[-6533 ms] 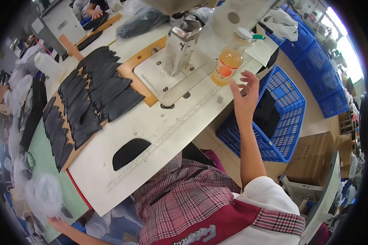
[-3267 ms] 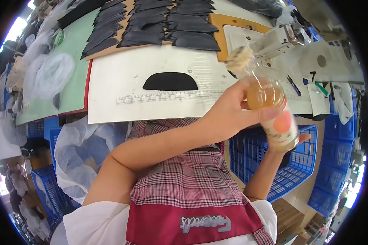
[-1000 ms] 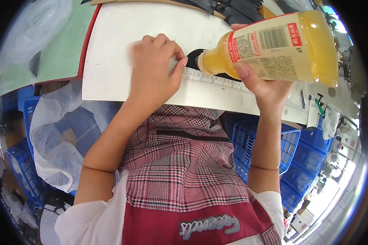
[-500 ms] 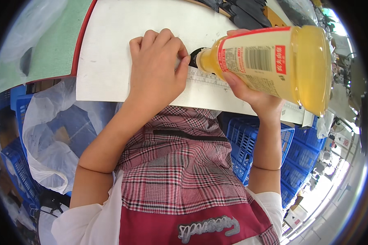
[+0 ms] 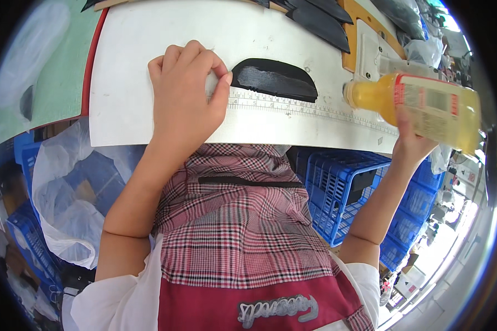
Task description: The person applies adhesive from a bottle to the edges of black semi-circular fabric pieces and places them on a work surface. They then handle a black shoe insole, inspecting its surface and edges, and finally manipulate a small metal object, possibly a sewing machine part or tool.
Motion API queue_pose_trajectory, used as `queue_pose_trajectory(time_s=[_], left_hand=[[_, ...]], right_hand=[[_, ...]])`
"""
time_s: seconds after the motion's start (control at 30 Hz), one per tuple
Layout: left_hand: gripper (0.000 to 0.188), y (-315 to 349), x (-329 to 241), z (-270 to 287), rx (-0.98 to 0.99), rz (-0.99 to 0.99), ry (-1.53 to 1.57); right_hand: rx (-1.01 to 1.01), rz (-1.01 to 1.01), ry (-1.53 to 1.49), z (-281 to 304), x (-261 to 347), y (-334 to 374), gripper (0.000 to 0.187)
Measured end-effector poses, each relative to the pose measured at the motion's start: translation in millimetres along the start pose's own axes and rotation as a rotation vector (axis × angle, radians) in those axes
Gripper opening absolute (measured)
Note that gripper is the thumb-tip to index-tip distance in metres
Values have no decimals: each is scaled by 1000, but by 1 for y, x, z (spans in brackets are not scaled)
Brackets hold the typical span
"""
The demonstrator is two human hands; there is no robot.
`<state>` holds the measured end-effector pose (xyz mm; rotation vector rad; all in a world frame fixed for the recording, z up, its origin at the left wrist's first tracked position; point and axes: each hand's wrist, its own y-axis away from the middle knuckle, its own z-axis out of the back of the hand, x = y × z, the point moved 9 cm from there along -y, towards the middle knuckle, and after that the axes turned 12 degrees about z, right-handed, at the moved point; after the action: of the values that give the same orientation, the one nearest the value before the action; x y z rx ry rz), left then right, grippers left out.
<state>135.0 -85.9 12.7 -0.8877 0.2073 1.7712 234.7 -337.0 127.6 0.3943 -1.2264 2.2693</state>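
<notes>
A black half-moon-shaped piece (image 5: pixel 273 77) lies flat on the white work surface (image 5: pixel 204 22), its straight edge along the printed ruler strip (image 5: pixel 292 107). A greyish, shiny smear marks its left and middle part. My left hand (image 5: pixel 183 96) pinches the piece's left tip between thumb and forefinger, the other fingers curled. Off to the right, my right hand (image 5: pixel 413 142) grips a clear bottle of yellow liquid (image 5: pixel 428 105), which is held nearly sideways. The bottle's narrow neck points left toward the piece, with a gap between them. Motion blurs the bottle slightly.
More black pieces (image 5: pixel 320 25) lie at the table's far side beside a tan-framed metal plate (image 5: pixel 368 47). A green surface with a red edge (image 5: pixel 91 71) adjoins at left. Below the table are a plastic-lined bin (image 5: pixel 61 193) and blue crates (image 5: pixel 337 187).
My right hand has drawn the bottle rightward off the black piece, which now shows whole. My left hand keeps its pinch and appears slightly farther left in view.
</notes>
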Motion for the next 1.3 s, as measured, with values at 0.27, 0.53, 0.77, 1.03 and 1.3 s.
queue_pose_trajectory(time_s=[0.27, 0.53, 0.77, 1.03, 1.3], left_hand=[[9, -2, 0, 0, 24, 11, -2], [9, 0, -1, 1, 4, 9, -8], [7, -1, 0, 0, 45, 17, -1], [24, 7, -24, 3, 21, -66, -103], [28, 20, -37, 6, -52, -137, -309]], right_hand=[[172, 128, -229, -118, 32, -20, 50], [281, 59, -112, -100, 19, -18, 52], [-20, -122, -37, 3, -26, 24, 57], [-443, -460, -967, -25, -48, 75, 70], [-644, -594, -1428, -64, -57, 106, 63]])
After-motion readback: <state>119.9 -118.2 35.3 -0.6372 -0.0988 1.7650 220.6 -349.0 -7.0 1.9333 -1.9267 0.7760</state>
